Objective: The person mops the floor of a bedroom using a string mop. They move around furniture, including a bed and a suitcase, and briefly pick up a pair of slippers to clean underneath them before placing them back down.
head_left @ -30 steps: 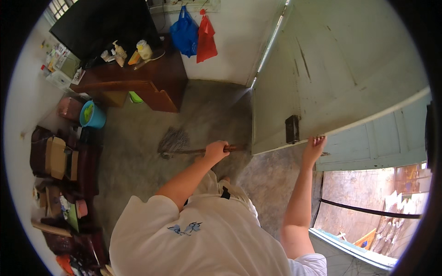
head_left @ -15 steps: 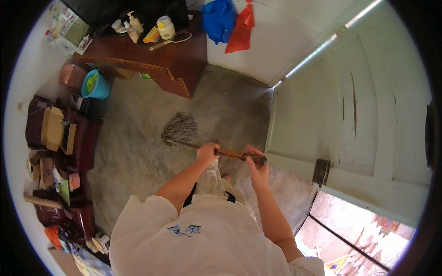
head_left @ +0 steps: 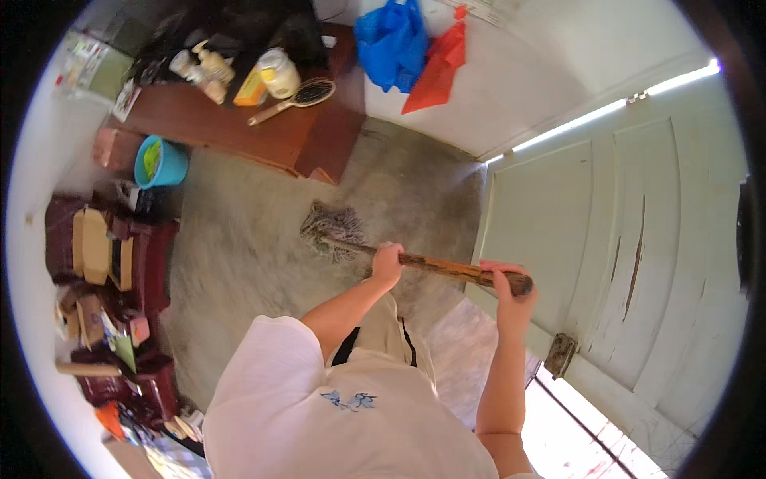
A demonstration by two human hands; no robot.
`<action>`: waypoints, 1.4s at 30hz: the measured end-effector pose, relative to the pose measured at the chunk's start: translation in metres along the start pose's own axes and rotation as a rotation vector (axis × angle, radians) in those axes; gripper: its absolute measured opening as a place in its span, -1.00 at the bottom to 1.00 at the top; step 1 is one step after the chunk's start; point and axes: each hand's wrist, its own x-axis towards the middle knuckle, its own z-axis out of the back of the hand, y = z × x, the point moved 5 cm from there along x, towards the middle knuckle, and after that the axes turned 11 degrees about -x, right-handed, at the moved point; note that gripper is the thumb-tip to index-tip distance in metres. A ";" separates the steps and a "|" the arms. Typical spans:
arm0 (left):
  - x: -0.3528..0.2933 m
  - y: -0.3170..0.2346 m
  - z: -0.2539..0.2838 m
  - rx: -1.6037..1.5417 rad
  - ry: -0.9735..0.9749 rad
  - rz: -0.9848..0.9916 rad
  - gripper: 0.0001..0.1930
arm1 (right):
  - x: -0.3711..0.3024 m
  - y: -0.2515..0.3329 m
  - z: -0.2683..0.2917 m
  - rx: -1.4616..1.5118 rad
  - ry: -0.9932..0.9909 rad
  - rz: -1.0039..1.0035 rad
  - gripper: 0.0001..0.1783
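Observation:
I hold a string mop by its wooden handle point(head_left: 447, 267), which slants across in front of me. Its grey, stringy mop head point(head_left: 337, 227) rests on the concrete floor, spread out ahead of my feet. My left hand point(head_left: 388, 265) is closed round the handle's middle part. Near the thick top end, at the right, my right hand point(head_left: 508, 287) grips the handle with its thumb and fingers around it.
A reddish-brown desk point(head_left: 239, 124) carries bottles, a jar and a hairbrush point(head_left: 295, 100). A blue bin point(head_left: 163, 164) stands beside it. Dark red furniture point(head_left: 148, 267) with cardboard boxes lines the left. Blue point(head_left: 391, 45) and red point(head_left: 437, 64) bags hang on the wall; a pale door point(head_left: 590, 239) is at the right.
My right hand and the handle's top end have moved right. The left hand and mop head have also shifted a little right, and the mop strings lie differently. The whole view has shifted slightly.

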 end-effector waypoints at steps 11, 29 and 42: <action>0.115 -0.073 -0.061 0.208 0.370 -0.505 -0.87 | -0.058 -0.043 0.041 -0.148 -0.345 0.021 -0.74; 0.018 0.090 -0.054 0.622 0.734 -0.766 -0.91 | -0.267 -0.201 -0.168 -0.239 -0.115 -0.633 -0.33; -0.120 0.135 -0.101 0.911 1.342 -1.140 -0.86 | -0.386 -0.172 -0.279 0.384 -0.613 -0.961 -0.26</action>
